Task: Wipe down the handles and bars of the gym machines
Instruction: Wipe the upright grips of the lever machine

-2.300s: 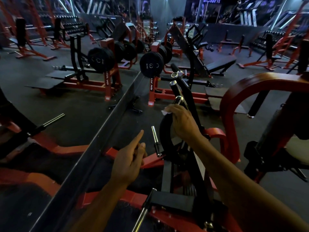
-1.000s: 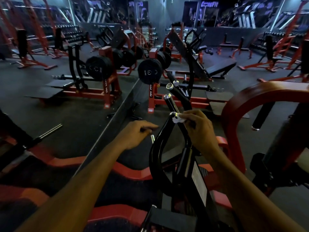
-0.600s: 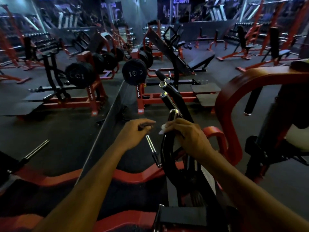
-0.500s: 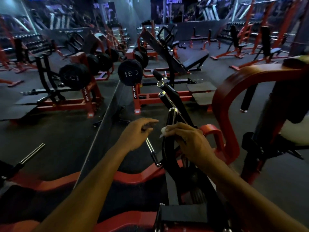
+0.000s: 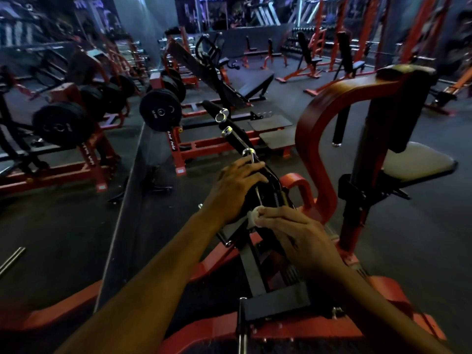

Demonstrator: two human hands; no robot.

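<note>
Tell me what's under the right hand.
A small white wipe pokes out beneath the right hand's fingers, pressed on the black curved handle bar. The bar beneath the palm is hidden.

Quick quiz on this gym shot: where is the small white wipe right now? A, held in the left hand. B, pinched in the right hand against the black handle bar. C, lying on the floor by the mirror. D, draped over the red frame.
B: the white wipe sits at the fingertips of the right hand, against the black handle bar, which the left hand grips higher up.
</note>
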